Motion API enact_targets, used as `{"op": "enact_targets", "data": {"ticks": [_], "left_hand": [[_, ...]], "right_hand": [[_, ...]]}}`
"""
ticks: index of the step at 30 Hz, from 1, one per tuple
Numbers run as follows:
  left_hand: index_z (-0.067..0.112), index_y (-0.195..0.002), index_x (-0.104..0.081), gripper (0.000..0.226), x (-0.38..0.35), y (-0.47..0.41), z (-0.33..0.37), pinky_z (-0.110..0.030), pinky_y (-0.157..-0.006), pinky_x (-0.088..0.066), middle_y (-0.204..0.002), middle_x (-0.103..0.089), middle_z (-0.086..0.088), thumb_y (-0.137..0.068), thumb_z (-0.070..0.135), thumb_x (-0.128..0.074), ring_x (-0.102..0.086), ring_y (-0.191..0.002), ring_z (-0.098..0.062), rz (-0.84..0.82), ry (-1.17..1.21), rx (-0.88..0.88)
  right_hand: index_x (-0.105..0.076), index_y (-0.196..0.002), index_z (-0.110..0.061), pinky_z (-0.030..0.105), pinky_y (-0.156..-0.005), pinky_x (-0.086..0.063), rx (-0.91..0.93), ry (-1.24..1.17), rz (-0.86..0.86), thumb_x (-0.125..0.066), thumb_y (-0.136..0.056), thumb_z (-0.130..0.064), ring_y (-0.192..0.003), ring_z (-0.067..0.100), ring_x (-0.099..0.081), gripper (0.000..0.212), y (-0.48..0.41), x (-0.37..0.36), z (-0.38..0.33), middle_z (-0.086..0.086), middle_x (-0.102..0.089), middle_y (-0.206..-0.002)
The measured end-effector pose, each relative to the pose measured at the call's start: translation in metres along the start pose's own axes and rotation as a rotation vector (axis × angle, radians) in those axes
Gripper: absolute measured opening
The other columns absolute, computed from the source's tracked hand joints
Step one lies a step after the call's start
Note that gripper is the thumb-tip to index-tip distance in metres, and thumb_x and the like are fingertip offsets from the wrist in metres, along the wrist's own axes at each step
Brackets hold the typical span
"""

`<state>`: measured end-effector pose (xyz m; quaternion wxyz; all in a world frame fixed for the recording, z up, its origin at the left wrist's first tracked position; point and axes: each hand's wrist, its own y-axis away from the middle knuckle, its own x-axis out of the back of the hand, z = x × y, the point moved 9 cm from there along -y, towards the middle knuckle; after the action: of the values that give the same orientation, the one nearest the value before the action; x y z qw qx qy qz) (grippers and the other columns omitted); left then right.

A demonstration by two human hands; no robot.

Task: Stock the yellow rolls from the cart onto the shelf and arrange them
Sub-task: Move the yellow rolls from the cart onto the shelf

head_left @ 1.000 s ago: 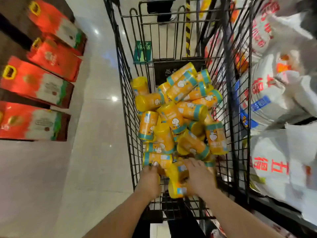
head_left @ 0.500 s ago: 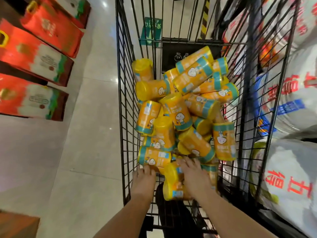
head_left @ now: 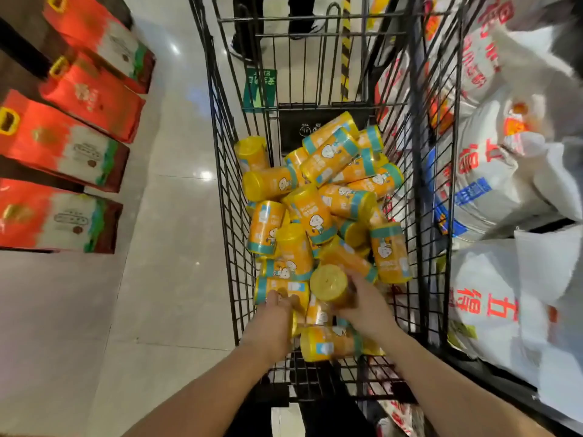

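Right hand [head_left: 366, 307]: I am gripping one roll, with fingers and thumb curling round its body; the grip is clamped on it.
Held roll [head_left: 329, 283]: it is tilting with its round yellow end facing up at the camera. It is sitting at the near end of the heap and touching the rolls behind it.
Left hand [head_left: 276, 316]: I am reaching into the near left part of the cart, with my fingertips lying on the sideways roll [head_left: 280, 287]. I cannot tell whether the fingers are closing round it or only resting on it.
Near roll [head_left: 328, 343]: it is lying on its side on the cart bottom, below and between my two hands.
Yellow rolls [head_left: 318, 203]: they are lying in a loose heap, pointing every way, with teal bands and a cartoon figure on the wrappers. The heap is filling the middle of the basket.
Cart [head_left: 220, 184]: black wire, and holding all the rolls in view. A green tag [head_left: 260, 88] is hanging at the far end.
Left side: red boxes [head_left: 63, 146] are standing in a row beside the pale tiled floor [head_left: 173, 263].
Right side: white sacks [head_left: 504, 184] with red lettering are pressing close against the cart wall.
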<state>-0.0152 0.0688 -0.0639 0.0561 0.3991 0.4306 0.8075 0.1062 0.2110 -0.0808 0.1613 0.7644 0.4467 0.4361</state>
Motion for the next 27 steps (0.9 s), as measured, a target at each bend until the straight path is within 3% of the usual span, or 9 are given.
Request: {"op": "enact_targets", "data": {"ticks": [3,6,8,10,12,14,18,24,27], "left_hand": [[0.028,-0.136,-0.048,0.076,0.033,0.012,0.007,-0.032,-0.102,-0.045,-0.131,-0.036,-0.003,-0.069,0.036,-0.082,-0.051,-0.118,-0.022,0.073,0.1,-0.104],[0.023,-0.13,-0.055,0.08,0.067,0.028,0.018,-0.029,-0.1,-0.043,-0.125,-0.047,-0.001,-0.059,0.047,-0.081,-0.049,-0.117,-0.019,0.14,0.214,-0.239],[0.022,-0.127,-0.059,0.077,0.095,0.041,0.026,-0.021,-0.095,-0.042,-0.121,-0.053,0.003,-0.058,0.044,-0.084,-0.051,-0.115,-0.014,0.2,0.29,-0.331],[0.021,-0.126,-0.058,0.073,0.119,0.054,0.032,-0.003,-0.084,-0.035,-0.113,-0.051,0.013,-0.061,0.03,-0.088,-0.05,-0.107,-0.006,0.226,0.363,-0.377],[0.03,-0.126,-0.053,0.076,0.14,0.069,0.037,0.003,-0.079,-0.034,-0.11,-0.048,0.021,-0.056,0.032,-0.082,-0.05,-0.1,0.0,0.223,0.46,-0.399],[0.039,-0.121,-0.049,0.073,0.156,0.083,0.042,-0.004,-0.079,-0.044,-0.114,-0.05,0.025,-0.054,0.033,-0.075,-0.055,-0.099,0.001,0.224,0.57,-0.422],[0.039,-0.121,-0.053,0.074,0.185,0.11,0.048,-0.025,-0.082,-0.056,-0.117,-0.059,0.012,-0.054,0.024,-0.081,-0.063,-0.098,-0.003,0.263,0.838,-0.47],[0.018,-0.122,-0.057,0.05,0.209,0.143,0.065,-0.02,-0.061,-0.052,-0.097,-0.068,0.001,-0.079,0.0,-0.075,-0.068,-0.074,-0.005,0.216,1.216,-0.438],[0.01,-0.119,-0.06,0.039,0.216,0.158,0.077,-0.033,-0.069,-0.055,-0.097,-0.074,-0.005,-0.082,0.007,-0.073,-0.071,-0.084,-0.019,0.147,1.328,-0.443]], "right_hand": [[-0.037,-0.146,-0.029,0.03,-0.096,-0.041,-0.04,-0.211,0.092,-0.086,-0.073,-0.029,-0.117,0.012,-0.049,0.088,0.017,0.028,-0.019,-0.009,-0.053,-0.127],[-0.036,-0.147,-0.026,0.033,-0.099,-0.043,-0.085,-0.407,0.176,-0.085,-0.074,-0.035,-0.121,0.016,-0.049,0.089,0.039,0.05,-0.033,-0.007,-0.051,-0.131],[-0.045,-0.134,-0.03,0.037,-0.098,-0.046,-0.081,-0.546,0.235,-0.086,-0.073,-0.033,-0.119,0.019,-0.053,0.074,0.053,0.063,-0.043,-0.007,-0.056,-0.126],[-0.054,-0.113,-0.036,0.037,-0.093,-0.049,-0.047,-0.656,0.29,-0.086,-0.073,-0.025,-0.112,0.019,-0.059,0.052,0.066,0.075,-0.053,-0.008,-0.062,-0.114],[-0.058,-0.115,-0.033,0.034,-0.087,-0.053,-0.001,-0.782,0.324,-0.085,-0.075,-0.019,-0.112,0.019,-0.063,0.05,0.08,0.086,-0.064,-0.005,-0.068,-0.114],[-0.059,-0.119,-0.025,0.033,-0.085,-0.057,0.051,-0.904,0.35,-0.082,-0.078,-0.013,-0.109,0.017,-0.067,0.049,0.098,0.099,-0.077,-0.002,-0.072,-0.114],[-0.059,-0.123,-0.017,0.041,-0.076,-0.06,0.095,-1.156,0.375,-0.072,-0.084,-0.011,-0.097,0.026,-0.072,0.042,0.134,0.114,-0.1,0.008,-0.073,-0.112],[-0.061,-0.122,-0.016,0.045,-0.081,-0.058,0.118,-1.32,0.441,-0.067,-0.085,-0.027,-0.087,0.024,-0.073,0.039,0.185,0.129,-0.129,0.012,-0.074,-0.111],[-0.061,-0.124,-0.01,0.037,-0.071,-0.058,0.136,-1.368,0.489,-0.065,-0.086,-0.029,-0.083,0.023,-0.073,0.043,0.209,0.133,-0.143,0.013,-0.075,-0.107]]}}
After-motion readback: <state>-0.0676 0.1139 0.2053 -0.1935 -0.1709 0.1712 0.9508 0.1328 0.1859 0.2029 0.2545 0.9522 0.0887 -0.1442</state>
